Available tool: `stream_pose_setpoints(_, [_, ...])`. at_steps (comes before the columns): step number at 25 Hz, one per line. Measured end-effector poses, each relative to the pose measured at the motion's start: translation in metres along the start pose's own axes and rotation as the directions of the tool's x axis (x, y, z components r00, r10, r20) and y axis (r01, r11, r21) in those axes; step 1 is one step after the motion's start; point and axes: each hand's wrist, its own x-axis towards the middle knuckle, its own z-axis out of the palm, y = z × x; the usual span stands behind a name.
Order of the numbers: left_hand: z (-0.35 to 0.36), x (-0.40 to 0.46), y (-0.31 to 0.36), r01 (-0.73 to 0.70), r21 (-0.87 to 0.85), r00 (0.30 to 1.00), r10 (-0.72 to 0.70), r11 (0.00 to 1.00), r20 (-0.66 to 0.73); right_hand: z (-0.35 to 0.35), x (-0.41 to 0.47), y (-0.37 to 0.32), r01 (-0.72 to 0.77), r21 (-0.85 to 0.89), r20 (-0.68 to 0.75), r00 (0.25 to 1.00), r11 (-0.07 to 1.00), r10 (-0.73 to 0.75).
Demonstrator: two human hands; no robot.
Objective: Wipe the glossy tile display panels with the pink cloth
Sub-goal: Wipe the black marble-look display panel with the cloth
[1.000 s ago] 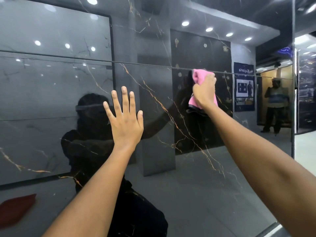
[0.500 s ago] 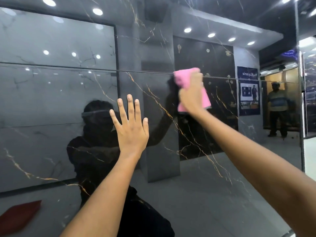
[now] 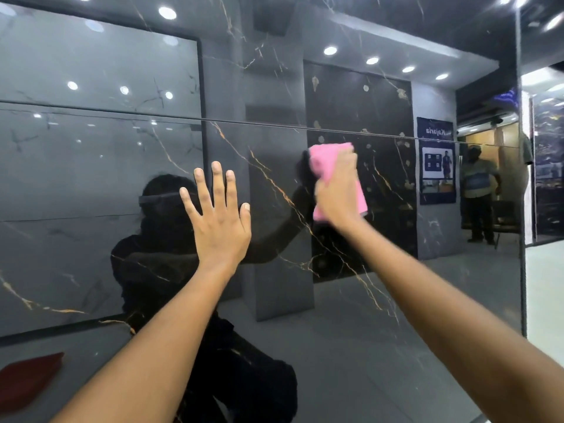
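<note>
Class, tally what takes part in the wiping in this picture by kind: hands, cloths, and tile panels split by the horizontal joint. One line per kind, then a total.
Hands: 2, the left hand flat on the tile and the right hand gripping the cloth
Cloths: 1, the pink cloth
Tile panels: 2, the upper panel and the lower panel
Total: 5

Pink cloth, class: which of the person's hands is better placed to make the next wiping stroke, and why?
The right hand: it already grips the pink cloth against the glossy panel. The left hand lies flat and open on it, holding nothing.
</note>
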Motion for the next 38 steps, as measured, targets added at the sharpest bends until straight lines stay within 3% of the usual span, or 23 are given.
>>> stream_pose_setpoints(2, [-0.005, 0.004, 0.006, 0.072, -0.128, 0.996, -0.079, 0.989, -0.048, 0.004, -0.058, 0.016, 0.475, -0.048, 0.269, 0.853, 0.879, -0.447])
stream_pose_setpoints(4, [-0.007, 0.016, 0.028, 0.069, -0.242, 0.993, -0.091, 0.968, -0.081, -0.01, -0.075, 0.054, 0.731, -0.126, 0.49, 0.634, 0.671, -0.599])
stream_pose_setpoints(8, [0.007, 0.029, 0.096, 0.081, -0.223, 0.997, -0.074, 0.972, 0.038, -0.045, -0.014, 0.132, 0.269, -0.225, 0.241, 0.947, 0.937, -0.214])
stream_pose_setpoints(11, [0.026, 0.017, 0.119, 0.157, -0.043, 0.986, -0.153, 0.987, 0.072, -0.072, 0.049, 0.174, -0.195, -0.161, 0.052, 0.977, 0.968, 0.205])
stream_pose_setpoints(13, [0.032, 0.013, 0.116, 0.124, -0.015, 0.992, -0.124, 0.992, 0.037, -0.069, 0.052, 0.159, -0.259, -0.059, 0.0, 0.966, 0.964, 0.26])
stream_pose_setpoints(15, [0.034, 0.013, 0.113, 0.116, -0.013, 0.993, -0.116, 0.993, 0.002, -0.053, 0.005, 0.124, 0.052, 0.007, 0.179, 0.982, 0.999, -0.053])
stream_pose_setpoints(16, [0.034, 0.013, 0.113, 0.119, -0.009, 0.993, -0.119, 0.993, -0.006, -0.046, -0.021, 0.118, 0.359, 0.013, 0.325, 0.881, 0.933, -0.344])
stream_pose_setpoints(17, [0.034, 0.013, 0.113, 0.117, 0.0, 0.993, -0.117, 0.993, -0.01, -0.043, -0.046, 0.116, 0.688, -0.045, 0.434, 0.667, 0.725, -0.606])
stream_pose_setpoints(18, [0.034, 0.012, 0.114, 0.114, 0.01, 0.993, -0.114, 0.993, -0.012, -0.04, -0.049, 0.128, 0.845, -0.03, 0.526, 0.468, 0.535, -0.71])
stream_pose_setpoints(19, [0.034, 0.011, 0.115, 0.116, 0.013, 0.993, -0.116, 0.993, -0.013, -0.046, -0.027, 0.143, 0.868, -0.043, 0.51, 0.444, 0.494, -0.736])
stream_pose_setpoints(20, [0.034, 0.011, 0.115, 0.125, 0.013, 0.992, -0.125, 0.992, -0.015, -0.051, 0.005, 0.163, 0.793, -0.124, 0.359, 0.596, 0.597, -0.718])
stream_pose_setpoints(22, [0.034, 0.012, 0.116, 0.144, 0.022, 0.989, -0.144, 0.989, -0.016, -0.064, 0.073, 0.181, 0.322, -0.067, 0.027, 0.947, 0.944, -0.321])
stream_pose_setpoints(24, [0.035, 0.011, 0.118, 0.151, 0.031, 0.988, -0.151, 0.988, -0.018, -0.083, 0.13, 0.175, -0.14, 0.052, -0.173, 0.974, 0.989, 0.147])
stream_pose_setpoints(25, [0.035, 0.01, 0.118, 0.152, 0.03, 0.988, -0.151, 0.988, -0.02, -0.08, 0.141, 0.157, -0.214, 0.099, -0.196, 0.953, 0.972, 0.23])
stream_pose_setpoints(27, [0.036, 0.011, 0.116, 0.149, 0.006, 0.989, -0.148, 0.989, -0.029, -0.051, 0.123, 0.11, -0.009, 0.176, -0.139, 0.99, 0.984, 0.034])
stream_pose_setpoints(28, [0.036, 0.011, 0.114, 0.144, -0.016, 0.989, -0.144, 0.989, -0.039, -0.032, 0.095, 0.095, 0.262, 0.16, -0.052, 0.965, 0.952, -0.257])
stream_pose_setpoints(30, [0.035, 0.011, 0.112, 0.131, -0.062, 0.988, -0.135, 0.989, -0.069, -0.008, 0.025, 0.086, 0.807, 0.113, 0.149, 0.562, 0.579, -0.813])
stream_pose_setpoints(31, [0.034, 0.011, 0.111, 0.126, -0.075, 0.988, -0.132, 0.989, -0.082, -0.009, 0.007, 0.095, 0.919, 0.111, 0.282, 0.336, 0.379, -0.898])
stream_pose_setpoints(32, [0.034, 0.011, 0.111, 0.124, -0.081, 0.988, -0.131, 0.989, -0.084, -0.015, 0.01, 0.113, 0.955, 0.116, 0.369, 0.214, 0.274, -0.904])
stream_pose_setpoints(33, [0.034, 0.01, 0.111, 0.125, -0.08, 0.988, -0.132, 0.989, -0.08, -0.023, 0.028, 0.129, 0.965, 0.097, 0.35, 0.196, 0.244, -0.916])
stream_pose_setpoints(35, [0.035, 0.009, 0.112, 0.126, -0.067, 0.989, -0.131, 0.99, -0.071, -0.039, 0.073, 0.159, 0.865, 0.02, 0.18, 0.49, 0.501, -0.853])
stream_pose_setpoints(37, [0.034, 0.009, 0.112, 0.13, -0.059, 0.99, -0.133, 0.99, -0.053, -0.061, 0.105, 0.179, 0.522, 0.008, -0.045, 0.852, 0.853, -0.521])
stream_pose_setpoints(38, [0.034, 0.008, 0.113, 0.128, -0.054, 0.99, -0.131, 0.99, -0.047, -0.064, 0.106, 0.181, 0.368, 0.042, -0.094, 0.927, 0.929, -0.363])
